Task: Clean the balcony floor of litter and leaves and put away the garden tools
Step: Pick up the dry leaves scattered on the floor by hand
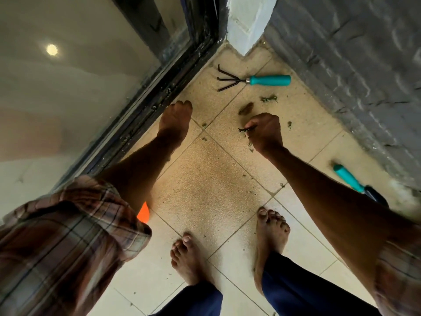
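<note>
My right hand [265, 131] is down near the tiled balcony floor [205, 190], its fingers curled around a bunch of dry leaves and twigs [247, 129]. My left hand [176, 118] hangs beside the door track with fingers held together, holding nothing. More leaf litter [268, 98] and a dark clump [245, 109] lie just beyond my right hand. A hand rake with a teal handle [268, 80] lies on the floor near the far corner. A trowel with a teal handle [349, 178] lies by the wall, partly hidden behind my right forearm.
A glass sliding door with a dark track [145, 106] runs along the left. A rough grey wall [355, 76] bounds the right side. An orange object [143, 213] peeks from under my left sleeve. My bare feet [271, 233] stand on the tiles.
</note>
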